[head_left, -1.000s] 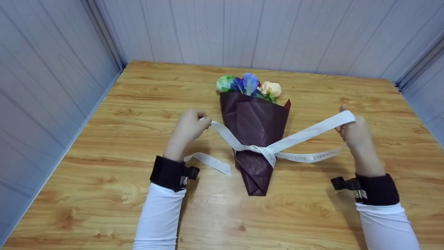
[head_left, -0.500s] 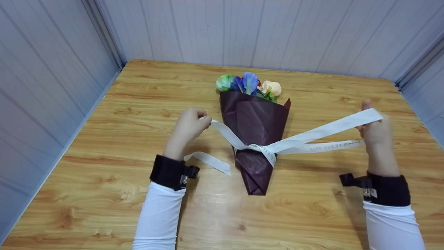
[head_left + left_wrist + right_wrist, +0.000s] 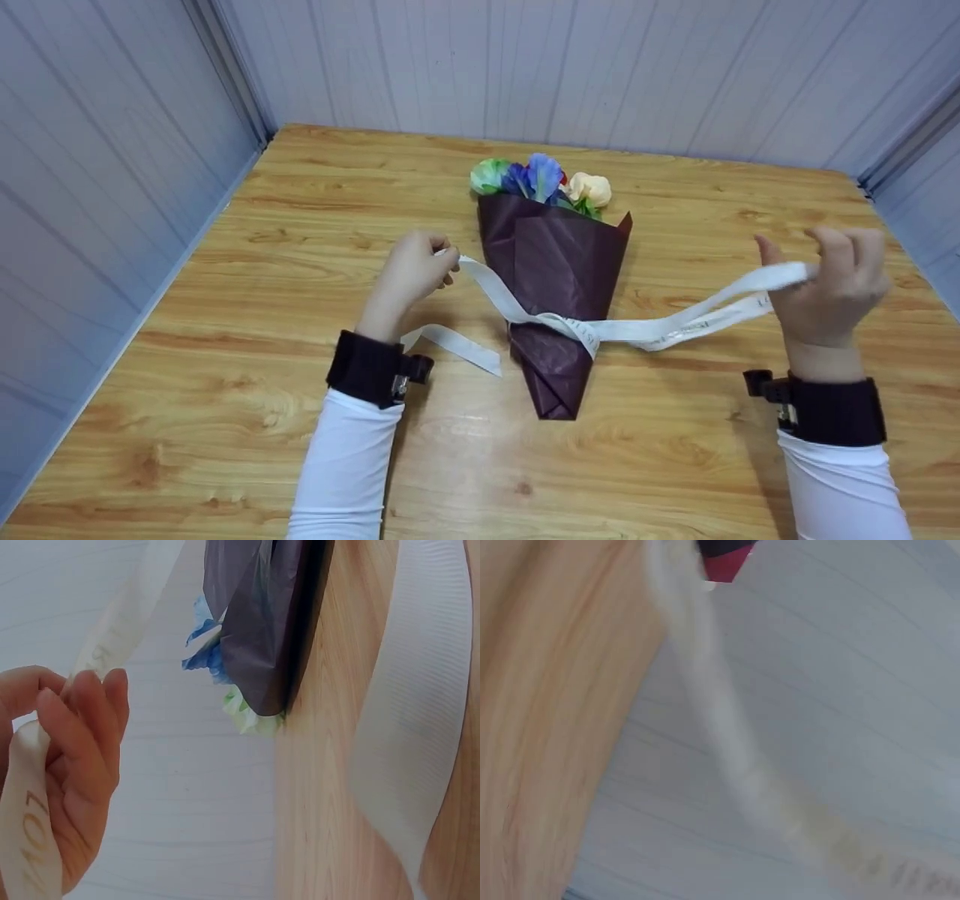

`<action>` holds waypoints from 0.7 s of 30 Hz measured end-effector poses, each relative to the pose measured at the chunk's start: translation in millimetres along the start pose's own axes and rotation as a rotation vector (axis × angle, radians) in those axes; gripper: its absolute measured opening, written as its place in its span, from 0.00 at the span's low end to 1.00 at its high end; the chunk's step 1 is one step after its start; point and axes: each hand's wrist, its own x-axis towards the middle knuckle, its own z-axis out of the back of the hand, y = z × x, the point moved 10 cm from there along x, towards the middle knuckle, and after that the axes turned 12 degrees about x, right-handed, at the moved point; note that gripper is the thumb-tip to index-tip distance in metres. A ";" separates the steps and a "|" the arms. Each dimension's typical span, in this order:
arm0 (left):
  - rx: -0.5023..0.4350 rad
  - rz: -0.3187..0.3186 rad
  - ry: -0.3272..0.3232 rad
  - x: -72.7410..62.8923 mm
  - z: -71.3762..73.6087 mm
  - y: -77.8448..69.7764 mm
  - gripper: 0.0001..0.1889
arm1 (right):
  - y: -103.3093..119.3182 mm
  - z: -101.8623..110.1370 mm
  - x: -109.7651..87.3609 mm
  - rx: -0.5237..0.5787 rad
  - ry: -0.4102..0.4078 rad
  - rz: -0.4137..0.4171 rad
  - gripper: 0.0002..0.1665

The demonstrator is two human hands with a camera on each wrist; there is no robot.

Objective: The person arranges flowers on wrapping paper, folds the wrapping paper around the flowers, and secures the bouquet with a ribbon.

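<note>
A bouquet in dark maroon wrapping paper (image 3: 566,255) lies on the wooden table, its flowers (image 3: 541,178) toward the back wall. Around its narrow part runs a white printed ribbon (image 3: 491,289), crossed at the front. My left hand (image 3: 412,274) pinches one length of the ribbon between thumb and fingers, as the left wrist view also shows with the lettered ribbon (image 3: 30,825). To the right of the bouquet, my right hand (image 3: 832,289) has thumb and fingers spread apart, with the slack ribbon lying against it. That hand is outside the right wrist view, where the ribbon (image 3: 731,735) is blurred.
A loose ribbon tail (image 3: 457,349) rests on the table (image 3: 225,420) by the left wrist. Pale panelled walls (image 3: 450,67) enclose the back and both sides. Each wrist wears a black strap with a small camera.
My right hand moved outward to the right, drawing the ribbon taut. Then its fingers spread and the ribbon sagged. My left hand stayed nearly still, holding its length.
</note>
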 end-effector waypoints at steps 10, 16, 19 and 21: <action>0.097 -0.059 0.200 -2.7 -25.8 -1.6 0.06 | -17.0 -88.3 -95.2 -0.092 1.452 -0.386 0.28; 0.253 -0.077 0.280 -2.7 -44.2 -3.3 0.09 | 37.1 -121.8 -142.0 0.117 1.600 -0.219 0.24; 0.286 -0.101 0.260 -3.0 -44.7 -8.1 0.11 | 50.9 -132.9 -154.4 0.128 1.603 -0.169 0.21; 0.276 -0.104 0.259 -3.8 -44.6 -9.2 0.10 | 55.9 -137.7 -156.8 0.115 1.573 -0.121 0.14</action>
